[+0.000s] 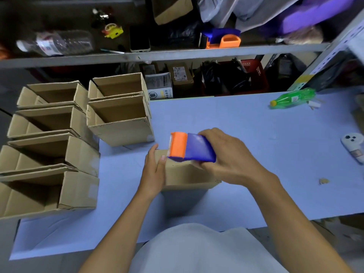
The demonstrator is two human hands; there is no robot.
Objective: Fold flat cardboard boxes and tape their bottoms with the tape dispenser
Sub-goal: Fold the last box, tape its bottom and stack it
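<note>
A small cardboard box (187, 177) stands on the blue table (256, 138) in front of me, its closed bottom facing up. My left hand (153, 172) holds the box's left end, thumb on the top edge. My right hand (226, 158) grips a blue and orange tape dispenser (192, 147) and holds it on the box's top, orange end toward the left. The box top under the dispenser is hidden.
Several folded open boxes (59, 146) stand in rows at the table's left. A green bottle (293, 98) and a white device (354, 146) lie at the right. A shelf (157, 54) behind carries a second tape dispenser (224, 39), a phone and a clear bottle.
</note>
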